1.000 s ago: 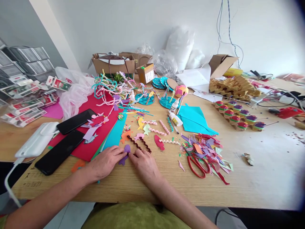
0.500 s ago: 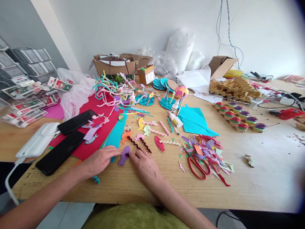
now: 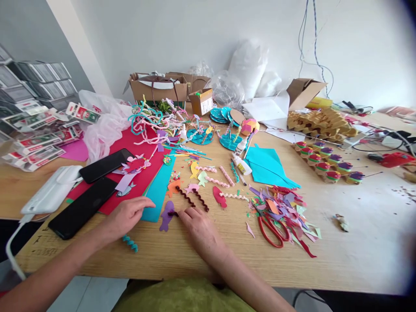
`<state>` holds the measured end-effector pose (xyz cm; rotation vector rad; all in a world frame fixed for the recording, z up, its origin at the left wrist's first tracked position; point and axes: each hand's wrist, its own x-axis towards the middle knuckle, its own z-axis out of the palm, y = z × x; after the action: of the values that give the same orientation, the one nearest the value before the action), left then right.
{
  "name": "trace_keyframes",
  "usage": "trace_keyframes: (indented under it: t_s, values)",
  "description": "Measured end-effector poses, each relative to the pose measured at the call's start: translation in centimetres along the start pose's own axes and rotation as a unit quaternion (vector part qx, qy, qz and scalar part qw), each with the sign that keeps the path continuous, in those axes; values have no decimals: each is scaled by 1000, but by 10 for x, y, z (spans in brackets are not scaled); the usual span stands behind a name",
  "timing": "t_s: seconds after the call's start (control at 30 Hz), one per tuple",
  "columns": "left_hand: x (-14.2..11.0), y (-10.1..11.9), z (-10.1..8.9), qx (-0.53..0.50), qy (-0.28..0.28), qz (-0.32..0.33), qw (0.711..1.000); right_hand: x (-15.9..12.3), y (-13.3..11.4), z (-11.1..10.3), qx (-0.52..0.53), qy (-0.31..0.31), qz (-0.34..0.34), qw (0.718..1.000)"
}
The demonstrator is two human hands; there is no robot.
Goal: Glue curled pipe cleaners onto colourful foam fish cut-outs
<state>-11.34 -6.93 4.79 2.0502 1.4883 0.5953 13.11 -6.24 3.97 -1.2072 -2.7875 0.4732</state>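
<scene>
A purple paper fish lies near the front edge of the wooden table. A dark twisted pipe cleaner runs from the fish toward the back. My right hand lies palm down just right of the fish, its fingertips pressing where fish and pipe cleaner meet. My left hand rests to the left of the fish, fingers loosely stretched on the table by the teal sheet, holding nothing. A blue curled pipe cleaner lies under my left wrist.
Red scissors and a heap of coloured paper scraps lie to the right. Two black phones and a white power bank lie left. More paper fish, glue bottles, cardboard boxes and egg-carton pieces fill the back.
My left hand has slid left, off the purple fish, uncovering the blue curled pipe cleaner. My right hand stays pressed at the fish.
</scene>
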Motion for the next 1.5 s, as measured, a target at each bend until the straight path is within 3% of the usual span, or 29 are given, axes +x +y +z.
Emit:
trace_keyframes:
  t_s: [0.07,0.13,0.23,0.33,0.47,0.6,0.67,0.77,0.93,1.07,1.2,1.27,1.33,1.43,1.5]
  values:
    - [-1,-1,-10,-97,49,-80,991,0,-1,-2,-1,-2,-2,1000]
    - [-1,0,-21,-209,134,-137,959,0,-1,-3,-1,-4,3,1000]
    - [-1,5,-38,-337,269,-158,888,-1,-3,-4,-7,-7,8,1000]
    - [0,11,-47,-386,312,-152,855,-1,-4,-1,-14,9,4,1000]
    - [3,17,-44,-384,297,-143,862,-4,-4,1,-6,61,-15,998]
    - [5,20,-40,-366,290,-139,874,-19,6,-12,49,177,-23,983]
    - [5,23,-41,-360,294,-138,874,-32,16,-23,75,242,-4,967]
    - [7,32,-48,-353,305,-142,873,-54,36,-35,77,276,49,957]
    - [22,50,-68,-358,315,-97,874,-79,59,-34,77,270,98,955]
    - [51,64,-88,-414,322,-44,850,-84,64,-30,104,238,111,959]
    - [88,78,-101,-459,260,0,850,-84,66,-34,128,198,123,964]
    - [109,84,-102,-461,218,20,860,-83,70,-37,133,181,131,966]
    - [129,90,-100,-421,178,33,889,-84,76,-42,126,170,143,967]
    - [159,100,-92,-214,130,61,966,-84,92,-53,90,168,184,964]
    - [177,105,-85,-50,104,82,990,-83,104,-65,58,159,218,961]
